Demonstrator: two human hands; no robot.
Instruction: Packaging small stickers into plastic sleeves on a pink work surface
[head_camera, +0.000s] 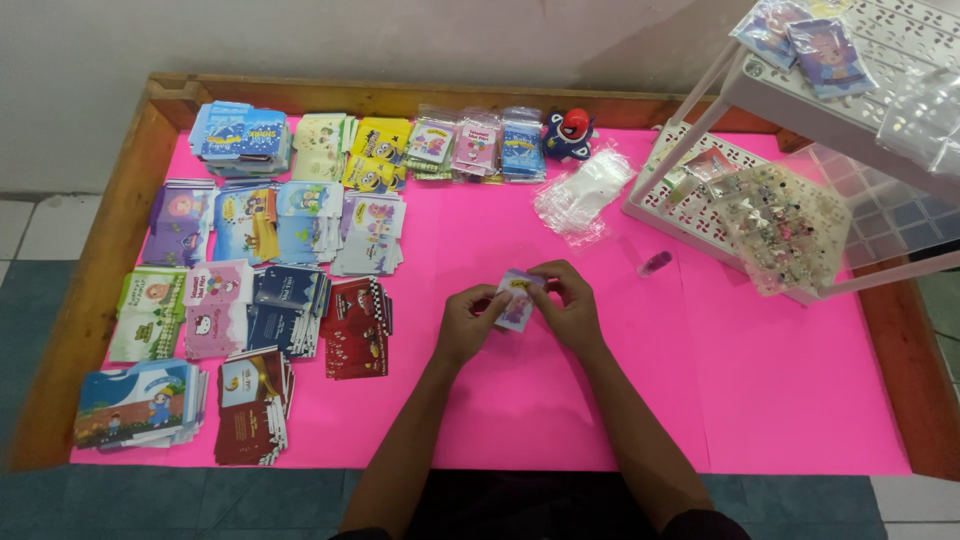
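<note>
Left hand, right hand: each grip pinching small card packet between them, above pink table.

Open room: bare pink sheet at six o'clock and four o'clock of the hands.
Nine o'clock: card stacks crowd the left half.
Twelve o'clock: clear bags, toy.
Two o'clock: white rack blocks; small vial before it.

small card between both hands
</note>
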